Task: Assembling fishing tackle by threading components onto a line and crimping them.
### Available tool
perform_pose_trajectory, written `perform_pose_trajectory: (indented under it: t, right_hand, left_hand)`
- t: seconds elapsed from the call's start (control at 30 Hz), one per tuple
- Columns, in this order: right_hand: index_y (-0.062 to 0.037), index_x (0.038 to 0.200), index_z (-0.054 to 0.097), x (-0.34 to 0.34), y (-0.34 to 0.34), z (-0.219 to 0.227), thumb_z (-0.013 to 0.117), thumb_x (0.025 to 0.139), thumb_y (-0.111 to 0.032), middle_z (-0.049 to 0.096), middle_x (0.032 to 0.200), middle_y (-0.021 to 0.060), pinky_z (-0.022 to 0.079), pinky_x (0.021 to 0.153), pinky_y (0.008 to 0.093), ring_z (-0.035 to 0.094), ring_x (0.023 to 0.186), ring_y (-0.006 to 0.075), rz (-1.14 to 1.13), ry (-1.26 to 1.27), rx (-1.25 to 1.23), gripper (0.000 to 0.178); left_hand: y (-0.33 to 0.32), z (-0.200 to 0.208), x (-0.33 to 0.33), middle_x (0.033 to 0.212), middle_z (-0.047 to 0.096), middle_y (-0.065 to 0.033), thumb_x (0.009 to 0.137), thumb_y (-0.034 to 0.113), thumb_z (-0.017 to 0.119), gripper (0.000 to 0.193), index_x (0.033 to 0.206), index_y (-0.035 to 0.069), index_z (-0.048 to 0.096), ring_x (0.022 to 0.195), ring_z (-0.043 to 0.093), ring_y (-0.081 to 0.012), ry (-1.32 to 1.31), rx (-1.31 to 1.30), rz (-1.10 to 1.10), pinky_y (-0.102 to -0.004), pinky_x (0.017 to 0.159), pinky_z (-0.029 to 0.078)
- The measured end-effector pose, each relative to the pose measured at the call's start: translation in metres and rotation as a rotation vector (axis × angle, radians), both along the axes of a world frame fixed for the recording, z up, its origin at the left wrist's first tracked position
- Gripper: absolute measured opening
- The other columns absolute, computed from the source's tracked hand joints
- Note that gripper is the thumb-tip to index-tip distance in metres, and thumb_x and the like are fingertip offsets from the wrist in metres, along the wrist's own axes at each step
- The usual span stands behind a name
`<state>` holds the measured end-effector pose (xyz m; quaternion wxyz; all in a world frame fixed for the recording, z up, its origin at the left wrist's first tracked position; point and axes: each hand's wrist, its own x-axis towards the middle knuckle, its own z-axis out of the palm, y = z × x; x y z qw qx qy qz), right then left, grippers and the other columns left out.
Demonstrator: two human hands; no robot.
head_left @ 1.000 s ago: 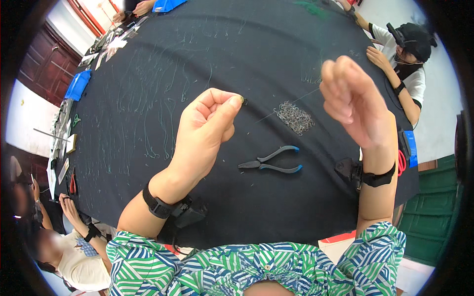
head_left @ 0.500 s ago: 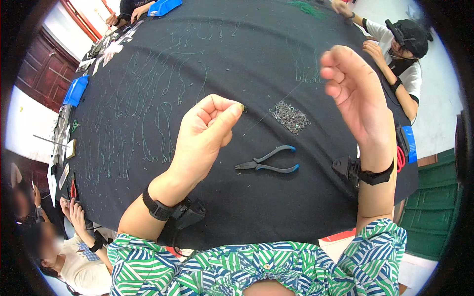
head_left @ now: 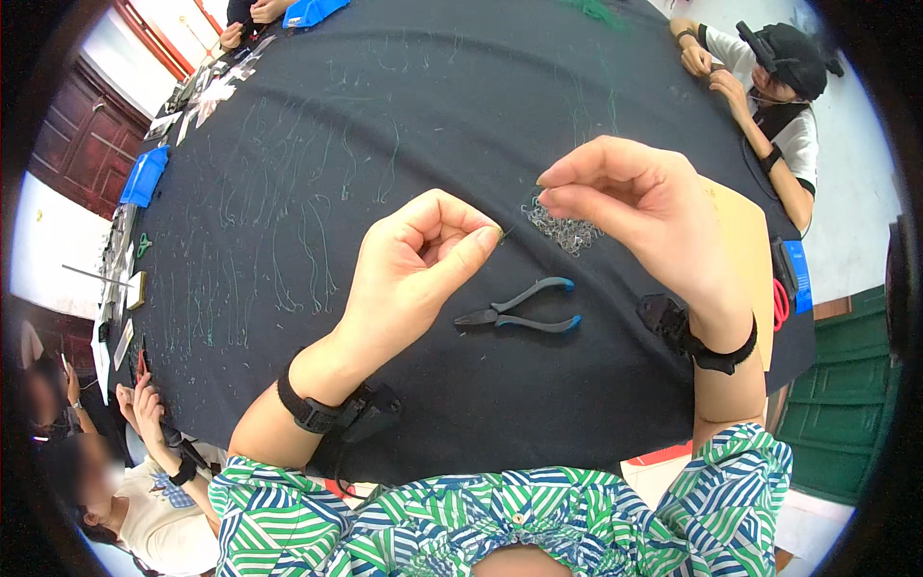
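Observation:
My left hand point(head_left: 409, 269) is closed in a pinch above the black cloth point(head_left: 538, 404). A short, thin end of green thread point(head_left: 508, 231) sticks out at its fingertips; anything else in the pinch is too small to tell. To the right, my right hand point(head_left: 639, 207) has thumb and forefinger drawn together, and what is between them, if anything, cannot be made out. Partly behind that hand lies a pile of small metal rings or hooks point(head_left: 567, 234). Pliers with blue-tipped grey handles point(head_left: 519, 308) rest on the cloth below both hands, their handles spread.
Several green threads point(head_left: 288, 221) lie in rows at the left, and a green tangle point(head_left: 598, 12) at the far edge. A tan board point(head_left: 745, 231) is beside my right arm. Blue trays point(head_left: 146, 177) stand along the left edge. Other people point(head_left: 784, 87) sit around the table.
My right hand has come down and left, from raised with fingers bent and apart to a pinch near my left hand. My left hand has shifted slightly right.

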<state>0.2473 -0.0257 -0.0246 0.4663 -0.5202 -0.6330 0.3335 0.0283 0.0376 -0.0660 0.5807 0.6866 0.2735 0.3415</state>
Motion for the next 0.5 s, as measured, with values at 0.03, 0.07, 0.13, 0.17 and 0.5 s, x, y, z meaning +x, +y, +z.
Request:
perform_pose_trajectory:
  t: [0.03,0.07,0.13,0.17,0.5]
  right_hand:
    - [0.0037,0.095,0.063,-0.0011,-0.0005,-0.0009,0.065,0.087,-0.008,0.07,0.086,0.0072,0.052,0.074,0.0227,0.067,0.082,0.011,-0.001,0.001,-0.002,0.014]
    - [0.0029,0.092,0.064,-0.0022,-0.0008,-0.0018,0.066,0.087,-0.009,0.069,0.083,0.006,0.052,0.072,0.0229,0.066,0.08,0.0101,-0.019,-0.053,0.014,0.013]
    - [0.0021,0.09,0.064,-0.0028,-0.0007,-0.0023,0.066,0.087,-0.009,0.069,0.08,0.0049,0.051,0.07,0.0231,0.066,0.077,0.0092,-0.037,-0.106,0.029,0.012]
    - [0.0017,0.09,0.064,-0.0027,-0.0004,-0.0013,0.066,0.086,-0.01,0.068,0.078,0.0056,0.051,0.067,0.0235,0.065,0.075,0.0091,-0.046,-0.196,0.062,0.012]
    - [-0.0008,0.085,0.063,-0.0076,0.0006,-0.0081,0.068,0.084,-0.01,0.053,0.062,0.0005,0.039,0.05,0.0227,0.048,0.055,0.005,-0.014,-0.278,0.161,0.01]
  left_hand:
    - [0.0,-0.0001,0.0,0.076,0.055,0.0069,0.092,0.011,0.063,0.007,0.091,0.004,0.061,0.067,0.043,0.0015,0.015,-0.001,-0.007,-0.0152,0.059,0.033]
    - [-0.0002,0.0002,0.0,0.076,0.055,0.0069,0.092,0.011,0.063,0.007,0.091,0.004,0.061,0.067,0.043,0.0015,0.016,-0.003,-0.008,-0.0152,0.059,0.033]
    - [-0.0004,0.0003,0.0002,0.076,0.055,0.0069,0.092,0.011,0.063,0.007,0.091,0.003,0.061,0.066,0.043,0.0016,0.015,-0.025,-0.023,-0.015,0.059,0.033]
    - [-0.0003,-0.0001,0.0003,0.076,0.055,0.0069,0.092,0.011,0.063,0.007,0.091,0.003,0.061,0.066,0.043,0.0016,0.016,-0.027,-0.023,-0.015,0.059,0.033]
    - [-0.0037,0.0,0.0013,0.077,0.057,0.0062,0.093,0.01,0.062,0.007,0.093,0.003,0.061,0.068,0.046,0.0018,0.029,-0.04,-0.046,-0.015,0.06,0.035]
